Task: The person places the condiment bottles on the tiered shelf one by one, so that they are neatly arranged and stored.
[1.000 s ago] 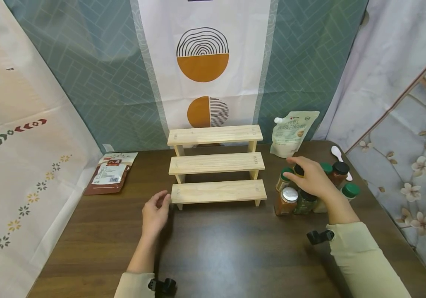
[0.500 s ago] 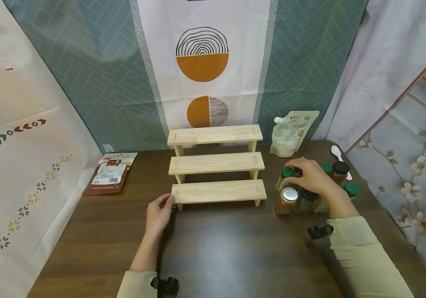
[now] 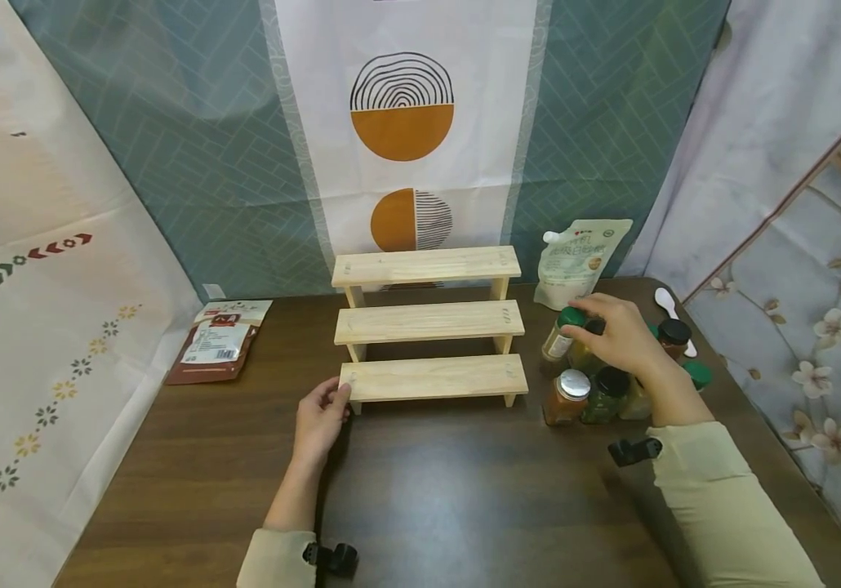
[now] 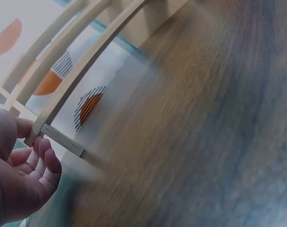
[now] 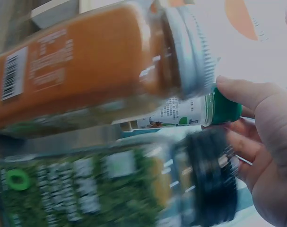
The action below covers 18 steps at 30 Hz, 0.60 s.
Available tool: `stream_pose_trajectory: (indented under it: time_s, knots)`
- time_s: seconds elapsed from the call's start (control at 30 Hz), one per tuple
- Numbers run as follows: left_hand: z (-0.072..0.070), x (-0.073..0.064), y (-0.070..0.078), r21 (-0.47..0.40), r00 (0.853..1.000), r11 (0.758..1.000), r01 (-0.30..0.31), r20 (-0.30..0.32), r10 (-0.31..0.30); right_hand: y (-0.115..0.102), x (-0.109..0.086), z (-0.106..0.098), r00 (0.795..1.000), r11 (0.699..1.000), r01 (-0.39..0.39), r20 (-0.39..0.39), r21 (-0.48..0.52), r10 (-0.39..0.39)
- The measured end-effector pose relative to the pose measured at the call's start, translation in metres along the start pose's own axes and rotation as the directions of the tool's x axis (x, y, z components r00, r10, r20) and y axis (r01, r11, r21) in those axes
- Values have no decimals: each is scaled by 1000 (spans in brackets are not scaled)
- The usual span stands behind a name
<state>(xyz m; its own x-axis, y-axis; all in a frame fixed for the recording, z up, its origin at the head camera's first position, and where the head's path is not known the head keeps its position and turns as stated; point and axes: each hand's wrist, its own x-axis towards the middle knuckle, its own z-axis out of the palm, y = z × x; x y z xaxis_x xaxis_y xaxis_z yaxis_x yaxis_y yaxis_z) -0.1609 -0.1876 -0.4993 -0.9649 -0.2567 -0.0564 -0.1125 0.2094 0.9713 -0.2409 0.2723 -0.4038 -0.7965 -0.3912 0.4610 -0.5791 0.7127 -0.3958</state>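
Note:
My right hand (image 3: 622,336) pinches the green cap of a small spice jar (image 3: 556,343) between thumb and fingers, at the left of a group of jars. The right wrist view shows this jar's white label (image 5: 174,113) behind a silver-lidded jar of orange powder (image 5: 96,66) and a black-lidded jar of green flakes (image 5: 86,189). My left hand (image 3: 320,420) grips the left end of the lowest board of a three-step wooden rack (image 3: 431,378). In the left wrist view, the thumb lies over that board's end (image 4: 63,101) and the fingers curl beneath it.
Behind the jars stands a white spouted pouch (image 3: 582,265). A white spoon (image 3: 665,300) lies near the table's right edge, past a dark-lidded jar (image 3: 674,333). A brown-and-white packet (image 3: 218,341) lies at the back left. Cloth hangs behind the table (image 3: 428,482).
My left hand has moved right onto the rack's lowest board. My right hand has taken the green-capped jar by its cap and shifted it up and away from the silver-lidded jar.

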Motion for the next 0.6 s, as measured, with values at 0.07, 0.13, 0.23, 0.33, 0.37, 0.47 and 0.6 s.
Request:
stream_pose_trajectory:
  time_s: [0.07, 0.13, 0.23, 0.33, 0.37, 0.47, 0.6]
  knots:
    - [0, 1, -1, -8, 1000, 1000, 4, 7, -4, -4, 4, -4, 1000, 1000, 6, -13, 3, -6]
    - [1, 1, -2, -22, 1000, 1000, 5, 11, -4, -7, 9, -8, 1000, 1000, 5, -16, 0, -5]
    - [2, 1, -5, -46, 1000, 999, -11, 3, 11, -13, 16, -13, 1000, 1000, -5, -14, -5, 5]
    - [3, 0, -6, -69, 999, 997, -38, -11, 38, -19, 23, -18, 1000, 1000, -3, -26, -19, 2]
    - [3, 0, -6, -76, 999, 996, -48, -17, 47, -21, 25, -20, 1000, 1000, -2, -30, -19, 1]
    - [4, -1, -6, -91, 997, 993, -72, -35, 70, -27, 32, -24, 999, 1000, 10, -50, -25, -11]
    - [5, -1, -6, -101, 996, 992, -79, -39, 76, -34, 41, -31, 996, 1000, 24, -84, -16, -25]
